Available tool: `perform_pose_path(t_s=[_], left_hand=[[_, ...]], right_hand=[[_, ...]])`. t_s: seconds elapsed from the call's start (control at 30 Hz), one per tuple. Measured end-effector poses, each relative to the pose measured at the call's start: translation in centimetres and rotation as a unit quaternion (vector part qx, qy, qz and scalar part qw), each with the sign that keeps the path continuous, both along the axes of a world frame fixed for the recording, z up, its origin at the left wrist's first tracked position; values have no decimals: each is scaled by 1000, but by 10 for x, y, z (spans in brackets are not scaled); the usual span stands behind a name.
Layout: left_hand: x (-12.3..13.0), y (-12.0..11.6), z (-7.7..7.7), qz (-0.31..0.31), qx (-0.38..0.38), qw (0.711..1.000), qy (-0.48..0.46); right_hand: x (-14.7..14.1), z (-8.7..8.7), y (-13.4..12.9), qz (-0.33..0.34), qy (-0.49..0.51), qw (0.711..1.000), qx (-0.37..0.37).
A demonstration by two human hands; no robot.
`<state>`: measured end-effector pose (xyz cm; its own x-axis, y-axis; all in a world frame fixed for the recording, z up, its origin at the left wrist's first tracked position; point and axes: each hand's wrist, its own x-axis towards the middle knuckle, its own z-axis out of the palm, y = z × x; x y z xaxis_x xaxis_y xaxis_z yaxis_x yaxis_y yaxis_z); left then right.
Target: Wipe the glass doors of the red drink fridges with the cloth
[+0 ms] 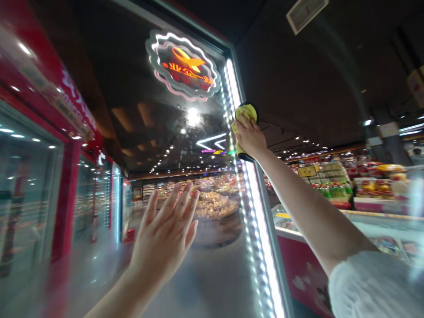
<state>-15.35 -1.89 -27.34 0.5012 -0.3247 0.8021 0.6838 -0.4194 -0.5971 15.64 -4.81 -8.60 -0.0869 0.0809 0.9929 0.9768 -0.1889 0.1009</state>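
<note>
A tall glass door with a bright LED strip along its right edge stands tilted in front of me. My right hand is stretched up to that edge and grips a yellow cleaning cloth with a dark border, pressed against the frame beside the lights. Lower and to the left, my left hand is raised with its fingers stretched out, holding nothing. Its palm faces the glass; whether it touches the pane I cannot tell. A scalloped logo sticker shows near the top of the glass.
Along the left runs a row of red-framed glass freezers. To the right stands a low display freezer, with stocked shelves behind it. A ceiling vent is overhead. The glass mirrors store lights and goods.
</note>
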Motion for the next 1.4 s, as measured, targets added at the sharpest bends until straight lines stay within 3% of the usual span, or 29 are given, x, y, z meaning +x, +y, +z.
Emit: perform_pose_path(t_s=[0.13, 0.33, 0.4, 0.43, 0.47, 0.53, 0.7, 0.77, 0.83, 0.9, 0.97, 1.03, 1.1, 1.2, 1.27, 1.33, 1.4], left_hand=[[2, 1, 0, -19, -8, 1000, -4], [6, 1, -2, -30, -32, 999, -7], [7, 1, -3, -29, -44, 999, -9], [7, 1, -3, -29, -46, 998, -8], [8, 1, -3, -28, -49, 998, -7], [8, 1, -3, -26, -49, 998, -6], [8, 0, -4, -26, -39, 999, -12], [8, -1, -4, -20, -40, 999, -13], [8, -1, -5, -14, -46, 999, -10], [7, -1, -6, -9, -49, 999, -5], [5, 0, -6, -7, -41, 999, 2], [4, 0, -7, -3, -34, 999, 4], [4, 0, -7, 1, -33, 999, 0], [5, 0, -7, -2, -38, 999, -4], [5, 0, -6, -6, -38, 999, -2], [4, -1, -6, -5, -41, 999, 2], [0, -2, -6, 1, -45, 999, 7]], right_hand=[[9, -59, 10, 79, 2, 995, 63], [8, -184, 15, 113, -8, 989, 99], [9, -211, 16, 103, -13, 990, 91], [11, -217, 16, 98, -15, 991, 88], [13, -216, 16, 95, -19, 992, 84], [17, -196, 17, 90, -27, 992, 79], [6, -98, 21, 83, -2, 992, 92], [-12, -82, 23, 100, 17, 990, 94], [-34, -95, 25, 137, 11, 987, 83], [-52, -128, 25, 175, -9, 982, 67], [-59, -161, 26, 191, -20, 980, 59], [-57, -175, 28, 205, -20, 977, 60], [-51, -161, 31, 218, -2, 973, 76], [-52, -115, 33, 224, 31, 969, 96], [-62, -98, 30, 218, 29, 971, 91], [-72, -105, 25, 219, -15, 973, 65], [-74, -126, 19, 233, -78, 969, 32]])
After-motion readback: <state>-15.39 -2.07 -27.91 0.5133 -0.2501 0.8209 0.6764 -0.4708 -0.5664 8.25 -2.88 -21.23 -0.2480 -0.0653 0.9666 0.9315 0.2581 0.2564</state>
